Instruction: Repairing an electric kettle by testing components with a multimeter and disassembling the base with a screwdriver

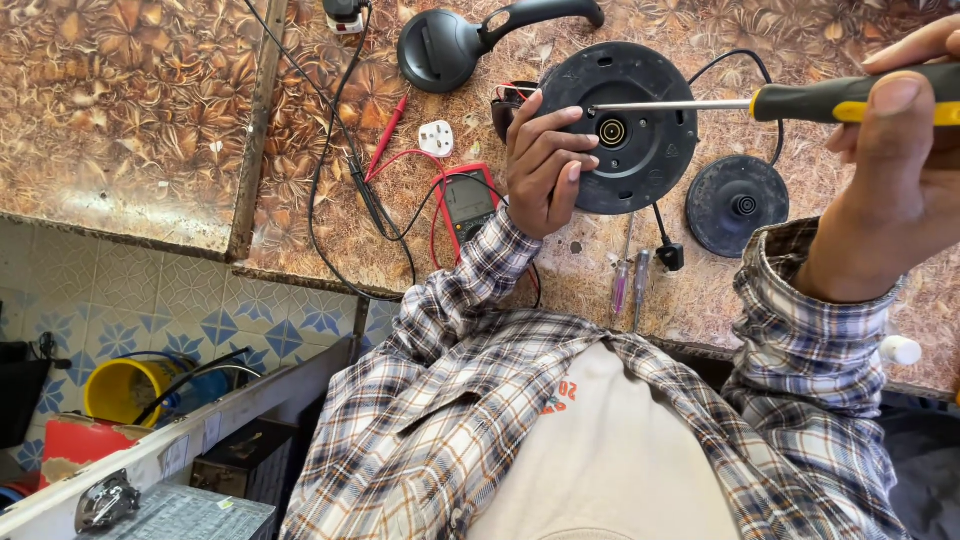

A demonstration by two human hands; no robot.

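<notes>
Our right hand (890,170) wraps shut around the yellow-and-black screwdriver (800,100) at three o'clock, its tip on the round black kettle base (625,125) at centre. Our left hand (540,165) pinches that base's nine o'clock rim. Beyond, at two o'clock, lies a smaller black disc (735,205); at eleven o'clock, a black lid with handle (450,45).

Single head-worn view, looking steeply down past the wearer's chest onto a patterned countertop (150,120), close in; tiled floor (180,300) at left.
</notes>
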